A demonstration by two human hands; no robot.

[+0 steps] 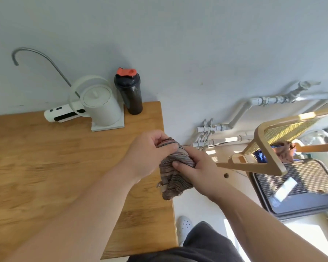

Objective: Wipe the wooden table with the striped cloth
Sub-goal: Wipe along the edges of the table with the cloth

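Note:
The striped cloth (173, 176), brown with thin coloured lines, is bunched up and held above the right edge of the wooden table (45, 167). My left hand (150, 154) grips its upper end with curled fingers. My right hand (195, 167) grips the middle of the cloth from the right, thumb pressed into the folds. The lower part of the cloth hangs down over the table's edge, with a small tag showing.
At the table's back stand a white kettle (100, 104) on its base, a white device (64, 114) beside it and a dark shaker bottle (130, 91) with an orange lid. Right of the table are a wooden chair (269, 148), wall pipes (240, 110) and a dark grille (299, 184) on the floor.

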